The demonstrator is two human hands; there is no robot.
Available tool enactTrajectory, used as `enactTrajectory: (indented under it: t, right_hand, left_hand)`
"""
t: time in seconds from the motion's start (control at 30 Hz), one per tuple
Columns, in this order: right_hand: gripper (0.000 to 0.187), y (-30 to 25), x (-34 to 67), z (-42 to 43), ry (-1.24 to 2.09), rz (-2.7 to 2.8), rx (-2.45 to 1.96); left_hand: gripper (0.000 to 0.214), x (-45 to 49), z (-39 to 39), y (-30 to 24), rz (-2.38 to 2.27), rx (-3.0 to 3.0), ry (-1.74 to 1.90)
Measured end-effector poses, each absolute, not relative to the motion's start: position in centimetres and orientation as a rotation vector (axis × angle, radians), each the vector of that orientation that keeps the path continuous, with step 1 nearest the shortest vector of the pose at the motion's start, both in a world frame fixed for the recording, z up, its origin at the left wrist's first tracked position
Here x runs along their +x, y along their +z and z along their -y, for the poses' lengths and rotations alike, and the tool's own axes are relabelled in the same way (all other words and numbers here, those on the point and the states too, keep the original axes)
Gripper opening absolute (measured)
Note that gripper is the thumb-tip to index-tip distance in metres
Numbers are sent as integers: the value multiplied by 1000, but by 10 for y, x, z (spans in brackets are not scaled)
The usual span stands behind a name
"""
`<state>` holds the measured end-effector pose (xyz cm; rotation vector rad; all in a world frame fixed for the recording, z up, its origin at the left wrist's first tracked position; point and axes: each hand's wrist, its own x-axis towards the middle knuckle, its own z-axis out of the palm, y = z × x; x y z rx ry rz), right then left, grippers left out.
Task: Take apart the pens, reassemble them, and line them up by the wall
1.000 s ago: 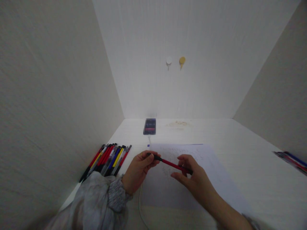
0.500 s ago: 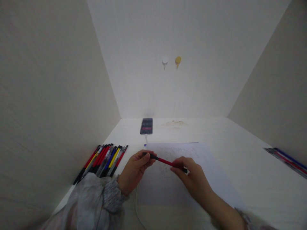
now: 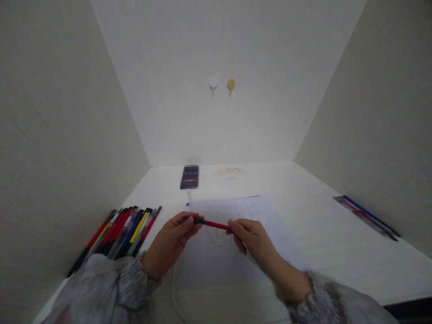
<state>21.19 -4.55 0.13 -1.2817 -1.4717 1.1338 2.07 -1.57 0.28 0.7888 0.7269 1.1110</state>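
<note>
Your left hand (image 3: 170,240) pinches black end of red pen (image 3: 211,223), lower centre of frame. Your right hand (image 3: 254,238) grips pen's other end, fingers curled round it. Pen held just above white paper (image 3: 270,225). Row of pens (image 3: 118,229) lower left; more pens (image 3: 366,216) at right. Phone (image 3: 190,177) at centre, beyond paper.

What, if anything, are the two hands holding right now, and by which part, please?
A red pen, held over the sheet of paper: the left hand pinches its black end, and the right hand grips the opposite end.
</note>
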Motion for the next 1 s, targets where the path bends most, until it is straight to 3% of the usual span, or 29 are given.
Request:
enactTrajectory:
  t: [0.07,0.17,0.27,0.43,0.53,0.6,0.73,1.0]
  right_hand:
    - [22,3,212,45,1192,1335,-1187]
    - [25,7,212,46,1226,1229,-1039]
    - [17,9,213,47,1249,1206,-1010]
    - [28,6,215,45,1223,1122,-1101]
    - [20,5,215,44,1245,1089,-1002]
    - [27,5,214,43,1263,1080,-936]
    - [20,5,215,44,1267,1068,-967]
    - [26,-1,215,40,1325,972,-1043]
  left_hand:
    - [11,21,16,4,-715,792,1111]
    - [10,21,15,3,-705,776,1120]
    - [10,20,16,0,-705,793,1090]
    - [13,21,21,0,-701,912,1045]
    - [14,22,21,1,-729,939,1070]
    - [15,23,21,0,-745,946,1096]
    - [15,23,19,-2,-782,1005,1099]
    - [14,21,24,-3,-823,1402,1196]
